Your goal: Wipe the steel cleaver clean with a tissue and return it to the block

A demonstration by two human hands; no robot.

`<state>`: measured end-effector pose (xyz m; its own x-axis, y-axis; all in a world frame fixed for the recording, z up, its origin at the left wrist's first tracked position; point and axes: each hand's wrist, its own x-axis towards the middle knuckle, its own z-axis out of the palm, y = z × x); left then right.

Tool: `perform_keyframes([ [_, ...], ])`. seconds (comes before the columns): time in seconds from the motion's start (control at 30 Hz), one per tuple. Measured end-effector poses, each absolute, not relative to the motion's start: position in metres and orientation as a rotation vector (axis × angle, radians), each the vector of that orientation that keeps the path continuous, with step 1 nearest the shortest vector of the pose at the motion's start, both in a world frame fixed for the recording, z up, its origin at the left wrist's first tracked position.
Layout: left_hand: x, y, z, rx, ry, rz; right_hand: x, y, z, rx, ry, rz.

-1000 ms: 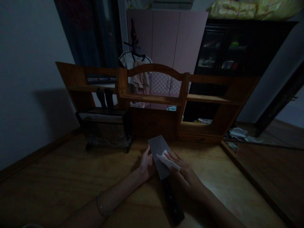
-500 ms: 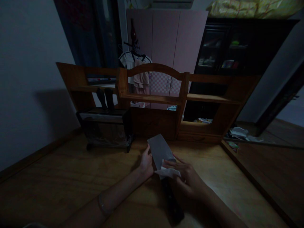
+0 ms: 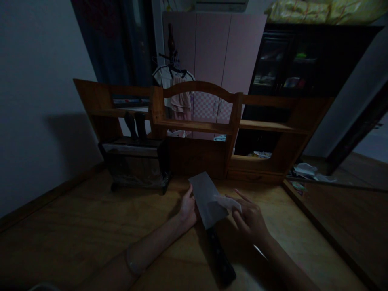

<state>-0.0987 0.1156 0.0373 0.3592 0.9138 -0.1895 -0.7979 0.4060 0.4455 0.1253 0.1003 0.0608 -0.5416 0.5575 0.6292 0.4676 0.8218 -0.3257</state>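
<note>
1. Table (image 3: pixel 75 226): from my remote view, its pale wooden top fills the lower half, dimly lit.
2. Wooden shelf unit (image 3: pixel 198 155): I see it standing along the far side of the table, with an arched rail over its middle section.
3. Knife holder (image 3: pixel 136 171): it stands on the table in front of the shelf's left part, two black handles (image 3: pixel 131 126) rising from its top.
4. Cleaver (image 3: pixel 206 200): I find it between the two hands, blade slanting toward the shelf, black handle toward me.
5. Left hand (image 3: pixel 188 208): its thumb touches the blade's left edge; the other fingers are hidden, so I cannot tell how they close.
6. Right hand (image 3: pixel 248 214): I see thumb and fingers pinched together on a white wipe, one finger stretched out.
7. White wipe (image 3: pixel 229 203): its free end lies over the blade's right side.
</note>
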Motion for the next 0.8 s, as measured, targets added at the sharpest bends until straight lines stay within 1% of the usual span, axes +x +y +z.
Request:
perform_keyframes([
  [0.13, -0.098, 0.117, 0.034, 0.314, 0.445, 1.115, 0.118, 0.091, 0.063, -0.765, -2.209, 0.23],
  [0.3, -0.1, 0.12, 0.033, 0.302, 0.474, 1.066, 0.095, 0.069, 0.075, -0.625, -2.492, 0.471],
  [0.43, -0.1, 0.119, 0.034, 0.301, 0.526, 1.053, 0.089, 0.067, 0.077, -0.552, -2.539, 0.587],
  [0.63, -0.098, 0.119, 0.037, 0.278, 0.49, 1.093, 0.099, 0.074, 0.076, -0.555, -2.465, 0.621],
  [0.8, -0.098, 0.119, 0.037, 0.234, 0.468, 1.13, 0.109, 0.081, 0.078, -0.527, -2.443, 0.544],
])
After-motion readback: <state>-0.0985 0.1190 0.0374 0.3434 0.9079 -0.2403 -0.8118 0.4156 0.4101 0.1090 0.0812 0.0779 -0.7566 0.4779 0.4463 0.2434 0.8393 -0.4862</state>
